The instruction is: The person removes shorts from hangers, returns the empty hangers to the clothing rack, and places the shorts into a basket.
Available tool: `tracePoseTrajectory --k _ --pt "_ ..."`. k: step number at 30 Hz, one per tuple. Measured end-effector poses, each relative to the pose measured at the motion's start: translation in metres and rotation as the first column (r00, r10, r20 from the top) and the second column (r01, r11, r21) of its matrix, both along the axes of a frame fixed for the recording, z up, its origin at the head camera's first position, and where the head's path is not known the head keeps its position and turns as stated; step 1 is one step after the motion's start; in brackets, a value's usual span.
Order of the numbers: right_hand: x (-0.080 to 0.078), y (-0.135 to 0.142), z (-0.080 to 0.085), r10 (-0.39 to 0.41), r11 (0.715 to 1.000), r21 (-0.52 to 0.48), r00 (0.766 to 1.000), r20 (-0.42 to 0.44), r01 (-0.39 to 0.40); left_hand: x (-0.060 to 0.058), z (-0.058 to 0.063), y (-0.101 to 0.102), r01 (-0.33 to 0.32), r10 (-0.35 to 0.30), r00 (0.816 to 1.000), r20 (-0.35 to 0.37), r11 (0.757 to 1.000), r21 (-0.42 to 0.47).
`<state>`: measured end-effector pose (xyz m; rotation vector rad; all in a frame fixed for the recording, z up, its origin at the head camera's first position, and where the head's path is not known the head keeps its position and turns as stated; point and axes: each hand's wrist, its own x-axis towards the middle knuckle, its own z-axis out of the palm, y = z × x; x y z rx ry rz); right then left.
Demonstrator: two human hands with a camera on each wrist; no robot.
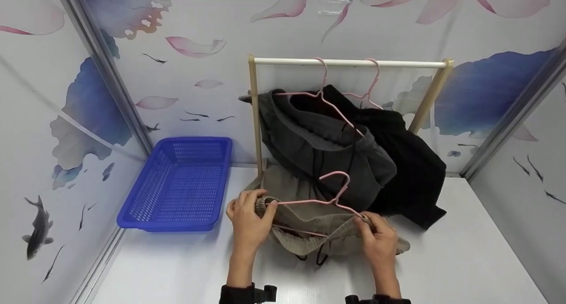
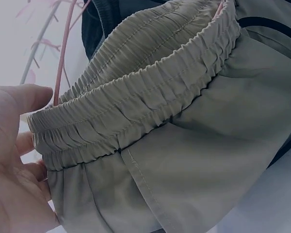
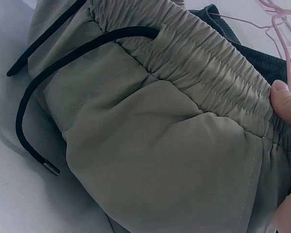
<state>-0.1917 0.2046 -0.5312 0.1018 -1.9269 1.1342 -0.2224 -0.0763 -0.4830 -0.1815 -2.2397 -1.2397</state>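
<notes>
Khaki drawstring pants [image 1: 295, 245] with a gathered elastic waistband are held up over the table, a pink hanger [image 1: 334, 202] set inside the waist opening. My left hand [image 1: 250, 217] grips the left end of the waistband, thumb beside the hanger's end. At the opposite end, my right hand [image 1: 379, 236] pinches the waistband against the hanger's other shoulder. The hanger's hook points up, apart from the rail. A black drawstring [image 3: 87, 51] with a metal tip dangles from the front in the right wrist view. The left wrist view shows the stretched waistband [image 2: 136, 99] close up.
Behind the pants stands a rack with a white rail [image 1: 283, 61] and wooden posts. Dark grey pants [image 1: 300, 136] and a black garment [image 1: 411, 162] hang there on pink hangers. A blue plastic basket [image 1: 177, 224] sits on the white table [image 1: 154, 268] at left.
</notes>
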Motion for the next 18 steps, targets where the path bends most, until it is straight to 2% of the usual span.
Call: tracePoseTrajectory --k 9,18 --pt "0.0045 -0.0006 0.0018 -0.002 1.0 -0.018 0.999 0.043 0.003 -0.0002 -0.0042 0.0015 -0.083 0.083 0.996 0.009 0.995 -0.059" --pt "0.0062 -0.0001 0.0046 -0.028 0.999 -0.012 0.995 0.091 0.029 -0.0026 -0.0072 -0.0002 -0.088 0.092 0.994 0.054 0.994 -0.065"
